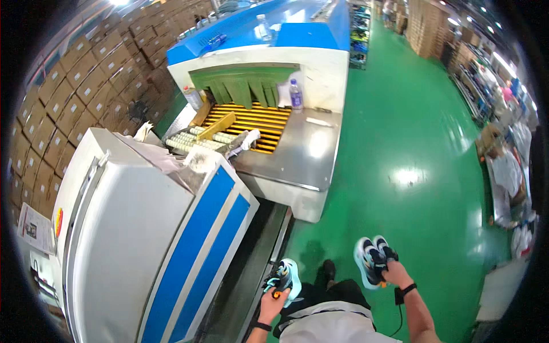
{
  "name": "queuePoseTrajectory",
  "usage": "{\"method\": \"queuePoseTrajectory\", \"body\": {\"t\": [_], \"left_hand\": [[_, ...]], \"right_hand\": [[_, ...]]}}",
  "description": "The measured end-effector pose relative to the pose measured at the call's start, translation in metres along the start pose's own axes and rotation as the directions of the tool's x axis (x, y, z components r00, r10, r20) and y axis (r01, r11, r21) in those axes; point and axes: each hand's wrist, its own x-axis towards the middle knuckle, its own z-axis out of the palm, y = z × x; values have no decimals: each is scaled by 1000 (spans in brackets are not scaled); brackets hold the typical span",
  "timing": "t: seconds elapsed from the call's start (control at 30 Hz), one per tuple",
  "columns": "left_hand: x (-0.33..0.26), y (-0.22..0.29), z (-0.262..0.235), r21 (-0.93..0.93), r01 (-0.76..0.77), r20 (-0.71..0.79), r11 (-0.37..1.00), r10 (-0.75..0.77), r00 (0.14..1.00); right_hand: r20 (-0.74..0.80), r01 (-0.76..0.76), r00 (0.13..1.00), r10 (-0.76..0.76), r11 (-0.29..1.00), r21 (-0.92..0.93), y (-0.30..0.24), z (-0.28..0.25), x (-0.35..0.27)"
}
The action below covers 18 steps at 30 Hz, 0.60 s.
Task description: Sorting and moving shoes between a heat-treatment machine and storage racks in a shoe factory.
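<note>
My left hand point(272, 304) is closed on a sneaker point(293, 280) with a light turquoise sole and a dark upper, held low in front of my body. Out to the right, my right hand point(396, 274) grips a pair of sneakers point(366, 263) in similar black, white and pale blue. The two shoes of that pair lie side by side, toes pointing away from me. An orange patch shows near the heel of each hand's load. My fingers partly cover the shoes' heel ends.
A white-and-blue machine point(137, 228) stands at left. Beyond it, a conveyor of yellow bars point(269, 123) runs under a green curtain point(246, 86), beside a metal table point(297, 154) with a bottle point(295, 96). Stacked cartons point(86, 86) line the left; a green floor point(406, 143) stretches right.
</note>
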Motion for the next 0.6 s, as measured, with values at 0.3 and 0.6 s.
{"method": "queuePoseTrajectory", "body": {"t": [0.3,0.6], "left_hand": [[93,199,13,-127,-275,-196,953,248,949],[245,310,-13,-108,-293,-167,950,273,947]], "right_hand": [[-37,583,806,-591,803,-124,-326,-193,496],[-379,848,520,-765,514,125,-485,-181,632]]}}
